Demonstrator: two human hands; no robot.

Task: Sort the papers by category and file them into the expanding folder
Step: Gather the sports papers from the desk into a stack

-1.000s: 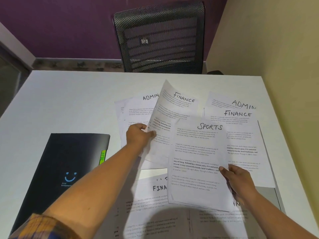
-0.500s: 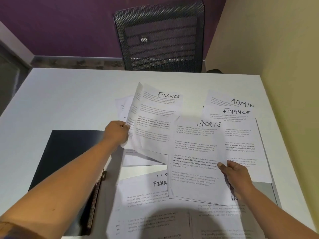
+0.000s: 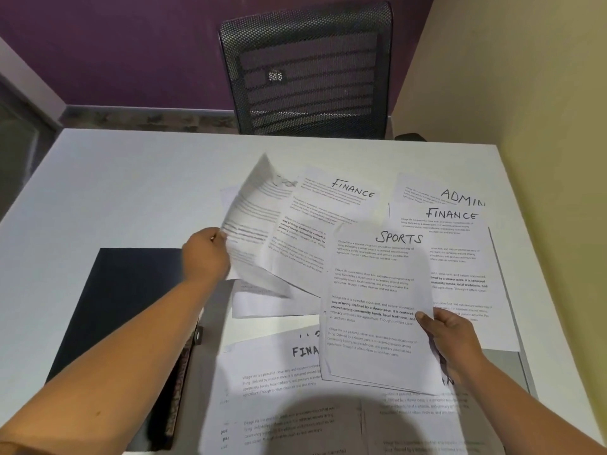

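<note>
Since a second ago your left hand (image 3: 205,254) has carried its sheet leftward and upward, so the lifted page (image 3: 253,221) now curls and blurs, its heading unreadable, and a flat sheet headed FINANCE (image 3: 331,218) is uncovered beneath it. Your left hand is closed, pinching that lifted page at its left edge, above the far right corner of the expanding folder (image 3: 131,310). You have one folder: black, lying on the white table (image 3: 131,178) at your left and mostly hidden under your left forearm, with its open pocket edge facing the papers. Your right hand (image 3: 450,339) is closed on the right edge of the page headed SPORTS (image 3: 377,307), thumb on top; a second sheet edge shows just under it, so you hold at least two there. You can read three FINANCE headings in all: the uncovered one, another at the right (image 3: 453,244) overlapping a sheet headed ADMIN (image 3: 437,192), and a third cut off as FINA (image 3: 279,372) near you, partly under the SPORTS page. You can read one ADMIN and one SPORTS heading. More sheets lie at the near edge in your shadow, their headings hidden. One black mesh chair (image 3: 308,70) stands beyond the table's far side.
</note>
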